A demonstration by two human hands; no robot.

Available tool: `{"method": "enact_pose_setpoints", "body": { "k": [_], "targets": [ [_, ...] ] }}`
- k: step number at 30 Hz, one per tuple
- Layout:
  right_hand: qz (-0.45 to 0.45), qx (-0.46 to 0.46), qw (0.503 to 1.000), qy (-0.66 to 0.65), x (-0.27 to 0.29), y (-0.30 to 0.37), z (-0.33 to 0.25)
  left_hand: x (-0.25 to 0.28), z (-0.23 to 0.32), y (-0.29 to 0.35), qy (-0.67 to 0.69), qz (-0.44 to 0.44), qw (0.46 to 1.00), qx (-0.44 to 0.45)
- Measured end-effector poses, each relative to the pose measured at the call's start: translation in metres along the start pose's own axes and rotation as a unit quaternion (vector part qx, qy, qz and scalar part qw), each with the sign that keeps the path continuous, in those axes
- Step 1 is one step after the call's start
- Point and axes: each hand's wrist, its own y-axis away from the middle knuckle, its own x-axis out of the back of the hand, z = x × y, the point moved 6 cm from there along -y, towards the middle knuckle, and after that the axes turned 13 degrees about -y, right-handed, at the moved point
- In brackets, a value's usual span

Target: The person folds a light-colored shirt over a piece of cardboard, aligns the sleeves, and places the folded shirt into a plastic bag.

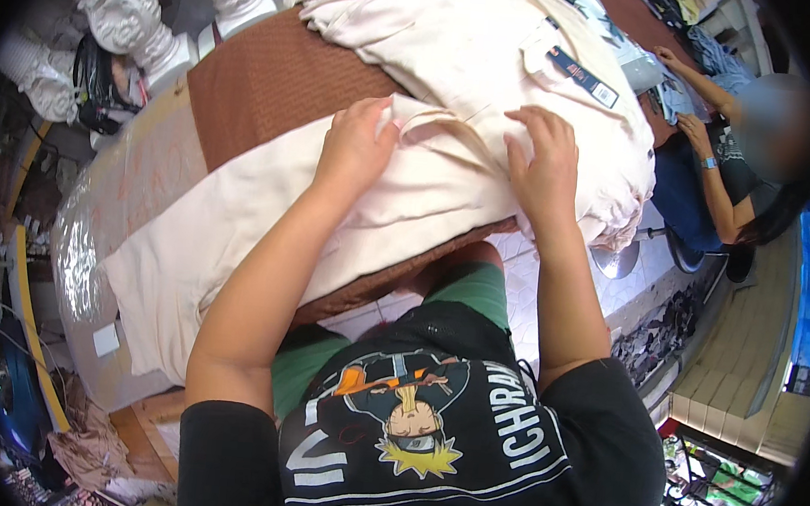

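A cream cloth garment (267, 190) lies spread across the table, its long part running down to the left. At its folded upper edge my left hand (354, 152) has its fingers curled and its thumb close to them, pinching the cloth. My right hand (547, 167) rests over the same garment, thumb and fingers apart, with a raised fold between it and the left hand. Beyond the hands, more bunched cream cloth (385, 18) is heaped. A dark blue hang tag (581, 75) lies on the cloth past my right hand.
Brown cloth (281, 77) covers part of the table, beside a plastic-wrapped carton (109, 201). White ornate pedestals (124, 17) stand at the far left. Another person (718, 149) sits at the right, hands over light blue cloth (670, 93). A round metal stool base (616, 260) stands on the floor.
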Motion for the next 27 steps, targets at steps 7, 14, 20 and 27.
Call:
{"method": "enact_pose_setpoints", "body": {
  "k": [7, 14, 20, 27],
  "targets": [
    [-0.157, -0.073, 0.976, 0.135, 0.018, 0.044, 0.021, -0.031, -0.058, -0.111, 0.253, -0.09, 0.926, 0.267],
    [-0.115, -0.02, 0.978, 0.174, 0.015, 0.051, 0.047, -0.057, -0.02, -0.185, 0.347, -0.06, 0.928, 0.123],
    [-0.118, -0.042, 0.981, 0.15, 0.011, 0.056, 0.049, -0.053, -0.027, -0.173, 0.004, -0.107, 0.987, 0.119],
    [-0.133, -0.012, 0.989, 0.065, 0.026, 0.024, -0.009, 0.033, -0.03, -0.101, -0.025, -0.126, 0.991, 0.041]
  ]
}}
